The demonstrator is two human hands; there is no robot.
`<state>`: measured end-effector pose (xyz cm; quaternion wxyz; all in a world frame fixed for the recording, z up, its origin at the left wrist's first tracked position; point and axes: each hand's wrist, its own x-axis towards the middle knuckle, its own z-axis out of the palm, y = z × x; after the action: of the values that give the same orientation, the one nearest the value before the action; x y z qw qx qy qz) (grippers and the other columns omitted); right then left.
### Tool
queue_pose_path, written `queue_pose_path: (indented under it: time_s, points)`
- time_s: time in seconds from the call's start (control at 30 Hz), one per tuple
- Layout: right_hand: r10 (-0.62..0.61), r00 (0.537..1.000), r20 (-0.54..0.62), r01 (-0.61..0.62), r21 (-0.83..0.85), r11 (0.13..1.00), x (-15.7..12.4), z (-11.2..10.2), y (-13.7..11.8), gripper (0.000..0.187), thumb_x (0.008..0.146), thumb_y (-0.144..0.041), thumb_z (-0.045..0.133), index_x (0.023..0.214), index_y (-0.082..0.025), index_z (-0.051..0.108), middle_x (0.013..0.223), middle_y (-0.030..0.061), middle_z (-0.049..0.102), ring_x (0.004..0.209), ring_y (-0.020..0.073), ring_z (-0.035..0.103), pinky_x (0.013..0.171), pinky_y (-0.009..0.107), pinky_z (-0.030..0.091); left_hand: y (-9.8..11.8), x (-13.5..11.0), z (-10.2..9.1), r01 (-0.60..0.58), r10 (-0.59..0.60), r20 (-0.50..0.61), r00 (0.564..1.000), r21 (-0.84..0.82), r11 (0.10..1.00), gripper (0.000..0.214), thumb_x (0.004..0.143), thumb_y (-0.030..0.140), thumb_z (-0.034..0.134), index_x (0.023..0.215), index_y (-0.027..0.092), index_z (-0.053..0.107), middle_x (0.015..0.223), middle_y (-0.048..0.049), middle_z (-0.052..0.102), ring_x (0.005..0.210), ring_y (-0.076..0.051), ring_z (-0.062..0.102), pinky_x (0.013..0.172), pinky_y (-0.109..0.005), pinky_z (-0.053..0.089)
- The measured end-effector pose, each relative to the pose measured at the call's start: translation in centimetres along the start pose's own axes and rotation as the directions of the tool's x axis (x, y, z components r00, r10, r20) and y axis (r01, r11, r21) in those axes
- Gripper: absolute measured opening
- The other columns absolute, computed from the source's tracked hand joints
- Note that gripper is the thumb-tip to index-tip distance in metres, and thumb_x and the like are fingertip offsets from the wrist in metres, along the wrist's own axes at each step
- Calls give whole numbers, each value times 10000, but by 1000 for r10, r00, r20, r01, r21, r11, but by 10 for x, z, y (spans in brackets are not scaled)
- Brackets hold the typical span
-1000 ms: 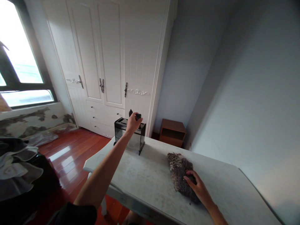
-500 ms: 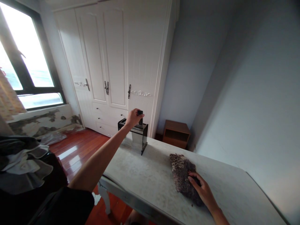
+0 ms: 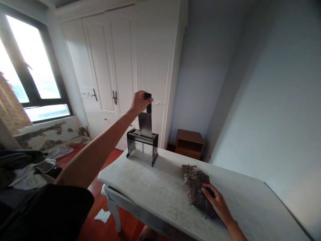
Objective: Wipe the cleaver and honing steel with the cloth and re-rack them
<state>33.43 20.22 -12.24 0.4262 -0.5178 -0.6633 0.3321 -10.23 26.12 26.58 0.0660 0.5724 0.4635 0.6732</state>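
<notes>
My left hand (image 3: 139, 101) is closed round the black handle of a cleaver (image 3: 146, 123), whose wide steel blade hangs partly out of the slot of a black knife holder (image 3: 142, 147) with clear sides. The holder stands at the far left end of the white table (image 3: 160, 197). My right hand (image 3: 216, 202) rests with fingers stretched flat on a dark speckled cloth (image 3: 196, 189) lying on the table toward the right.
A white wardrobe (image 3: 120, 67) stands behind the table, with a small brown nightstand (image 3: 190, 143) in the corner. A window (image 3: 27, 70) is at left. Crumpled clothes (image 3: 25, 167) lie at lower left above the red wooden floor (image 3: 100, 227).
My left hand has lifted the cleaver upward, so much of the blade now shows above the holder. The right hand stays on the cloth.
</notes>
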Motion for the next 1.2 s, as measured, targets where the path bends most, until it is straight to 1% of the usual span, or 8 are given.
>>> queue_pose_path:
  time_s: [0.23,0.37,0.43,0.57,0.7,0.9,1.03,1.2]
  points:
    - [-52,998,-47,51,-33,998,2,3,3,553,746,-642,618,1039,-173,639,1165,123,637,1149,291,569,1076,461,370,56,-7,7,-107,117,21,993,-266,958,276,696,67,682,938,161,588,849,-27,659,804,-122,647,844,-296,575]
    - [-260,923,-285,191,-247,950,2,10,10,724,721,-704,601,1130,-108,581,1248,196,577,1201,324,520,1078,490,357,72,-34,20,-135,169,48,984,-406,904,375,734,248,771,1032,191,552,922,-15,650,1013,-173,652,957,-355,568]
    - [-280,900,-334,138,-390,910,-1,13,11,864,715,-777,548,1221,-77,555,1299,221,547,1256,368,466,1098,545,297,76,-49,31,-127,170,58,984,-444,887,428,737,339,786,1055,207,532,973,-8,657,1052,-180,644,1000,-379,559]
    - [-168,949,-266,33,-448,894,-7,11,3,927,775,-797,452,1285,-28,528,1284,221,566,1233,367,490,1105,526,286,76,-82,59,-101,158,59,986,-545,833,528,717,469,800,1074,228,495,1084,16,660,1086,-157,626,1103,-422,512]
    - [-109,973,-202,27,-371,928,-10,6,-5,862,811,-742,479,1300,-35,545,1275,191,585,1195,316,528,1069,439,362,67,-127,96,-144,172,-20,985,-652,745,491,763,491,742,1075,220,477,1142,-15,646,1148,-159,619,1150,-378,479]
    - [-171,924,-341,16,-412,911,-14,8,-9,787,770,-737,517,1136,-53,648,1144,175,641,1121,342,544,1028,489,372,54,-226,144,-123,47,-130,990,-664,737,364,843,364,682,1122,213,503,1216,-64,631,1184,-148,608,1089,-256,517]
    - [-125,923,-363,-23,-379,925,-16,9,-12,795,750,-695,558,1204,-46,622,1152,165,644,1119,347,541,1021,507,373,48,-287,161,-25,-93,-156,983,-625,780,309,887,316,608,1149,197,496,1249,-88,616,1196,-141,600,1066,-241,521]
    - [-65,937,-342,-33,-272,962,-13,6,-13,947,695,-674,590,1305,50,548,1267,219,589,1198,361,515,1077,474,355,33,-333,172,45,-195,-160,968,-650,758,336,875,304,620,1152,181,475,1295,-113,590,1224,-144,580,1099,-240,473]
